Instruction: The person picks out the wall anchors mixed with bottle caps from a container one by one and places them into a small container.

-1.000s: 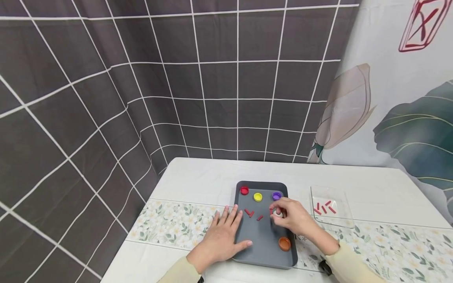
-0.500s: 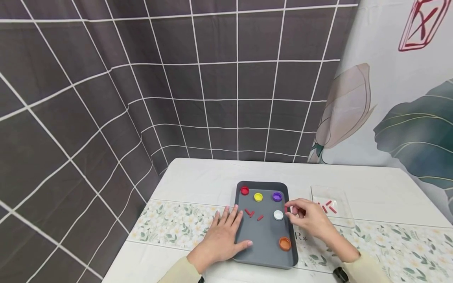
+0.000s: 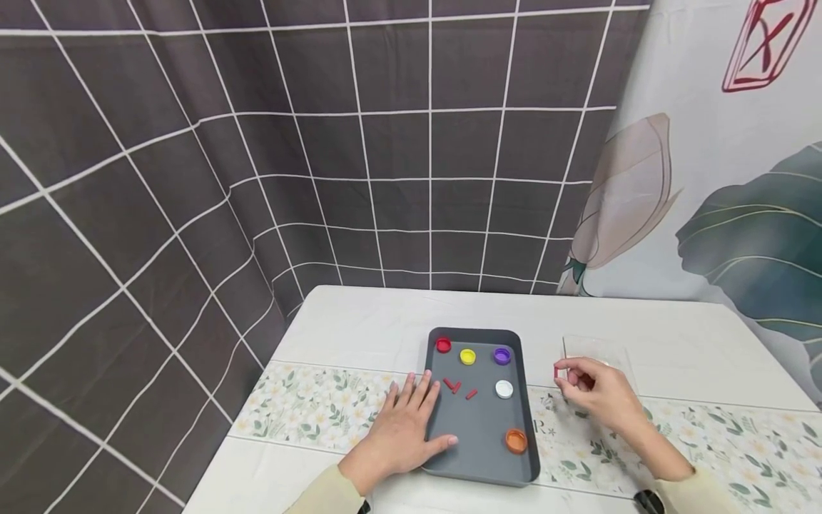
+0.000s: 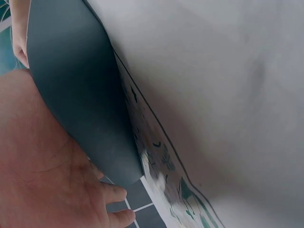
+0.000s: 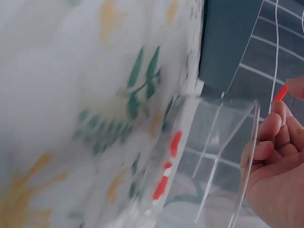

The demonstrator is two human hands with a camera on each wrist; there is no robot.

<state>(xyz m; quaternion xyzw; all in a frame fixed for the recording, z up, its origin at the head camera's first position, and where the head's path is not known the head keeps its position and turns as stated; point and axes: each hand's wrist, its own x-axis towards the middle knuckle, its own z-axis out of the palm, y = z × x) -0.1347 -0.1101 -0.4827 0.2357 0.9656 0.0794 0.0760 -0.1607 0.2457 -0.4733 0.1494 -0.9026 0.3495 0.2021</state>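
Note:
Between thumb and forefinger, my right hand (image 3: 604,396) pinches a small red stick (image 3: 556,371). That hand is over the near-left part of a clear box (image 3: 615,350) and hides the red sticks (image 5: 160,187) inside, which show in the right wrist view. With fingers spread, my left hand (image 3: 399,432) rests at the left edge of a grey tray (image 3: 478,435); its thumb reaches over the tray. Several short red sticks (image 3: 471,394) lie in the tray's middle, close to the left fingertips.
Small round caps are spread around the tray: red (image 3: 443,345), yellow (image 3: 467,357) and purple (image 3: 502,355) along the back, white (image 3: 504,389) at the right, orange (image 3: 516,441) at the front right. A flowered strip (image 3: 308,403) crosses the white table.
The right hand has moved right, from the white cap across the tray's rim to the clear box, with the red stick still pinched. The white cap is uncovered. My left hand stays put.

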